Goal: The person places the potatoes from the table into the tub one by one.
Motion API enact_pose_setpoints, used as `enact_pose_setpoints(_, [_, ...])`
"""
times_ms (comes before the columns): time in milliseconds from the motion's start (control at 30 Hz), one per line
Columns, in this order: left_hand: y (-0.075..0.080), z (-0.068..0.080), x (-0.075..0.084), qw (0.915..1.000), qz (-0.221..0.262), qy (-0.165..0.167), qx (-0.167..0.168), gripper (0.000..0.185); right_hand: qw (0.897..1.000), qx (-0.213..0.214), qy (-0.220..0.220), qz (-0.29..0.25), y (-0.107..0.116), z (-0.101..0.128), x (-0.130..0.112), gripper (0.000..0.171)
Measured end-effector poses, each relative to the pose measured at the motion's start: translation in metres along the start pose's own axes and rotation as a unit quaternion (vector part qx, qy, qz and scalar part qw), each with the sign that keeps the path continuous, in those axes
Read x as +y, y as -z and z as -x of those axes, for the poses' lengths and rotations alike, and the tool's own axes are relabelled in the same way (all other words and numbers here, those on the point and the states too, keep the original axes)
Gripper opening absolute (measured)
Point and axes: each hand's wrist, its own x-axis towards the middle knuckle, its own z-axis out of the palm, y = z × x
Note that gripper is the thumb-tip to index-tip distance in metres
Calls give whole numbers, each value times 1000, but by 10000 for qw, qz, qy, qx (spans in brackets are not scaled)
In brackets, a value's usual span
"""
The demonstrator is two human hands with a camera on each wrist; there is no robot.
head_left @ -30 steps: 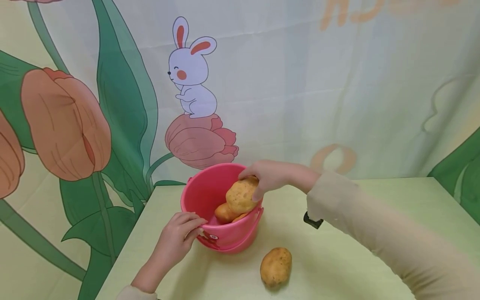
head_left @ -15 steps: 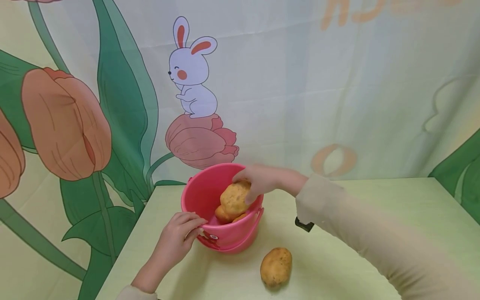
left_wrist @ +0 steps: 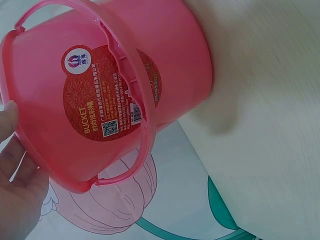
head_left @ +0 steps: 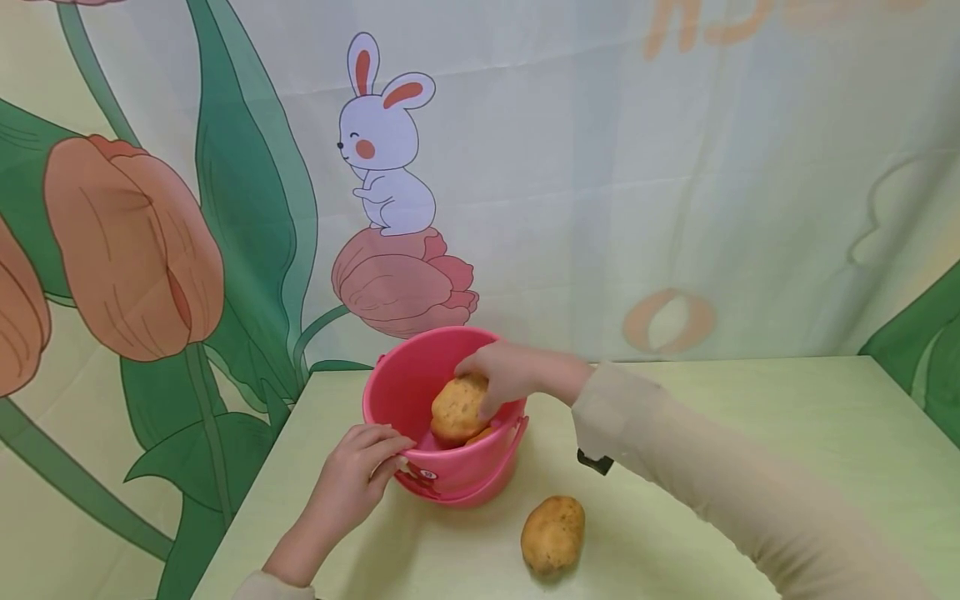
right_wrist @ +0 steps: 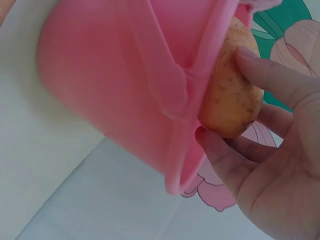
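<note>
From my remote seat, I see the pale green counter [head_left: 750, 433] carrying a pink bucket [head_left: 420, 392] near its far left corner, before a backdrop [head_left: 225, 208] printed with tulips and a rabbit. My right arm, in a beige sleeve [head_left: 712, 492], stretches across the counter; the right hand [head_left: 510, 375] hangs over the bucket's rim, fingers and thumb curled round a potato [head_left: 459, 408] held inside the bucket's mouth. The left hand [head_left: 352, 475] rests against the bucket's near wall, fingers bent onto its rim. At least one more potato lies inside, under the held one. A loose potato [head_left: 552, 533] sits on the counter just in front of the bucket, apart from it. The left wrist view alone shows the bucket's red label [left_wrist: 107, 95] and folded-down handle [left_wrist: 142, 115]. The right wrist view alone shows the fingertips [right_wrist: 250, 57] pressed on the potato's speckled skin.
</note>
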Motion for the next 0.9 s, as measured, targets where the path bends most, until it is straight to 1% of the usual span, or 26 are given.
enact_pose_setpoints(300, [1,0,1,9998,37,166,-103,27,9996,72,-31,276,-14,-9,-6,59])
enact_pose_setpoints(667, [1,0,1,9999,26,122,-62,27,9997,76,-204,72,-22,-16,-7,61])
enact_pose_setpoints(900, [1,0,1,9998,58,151,-92,27,9996,206,-181,5,-31,-23,-6,61])
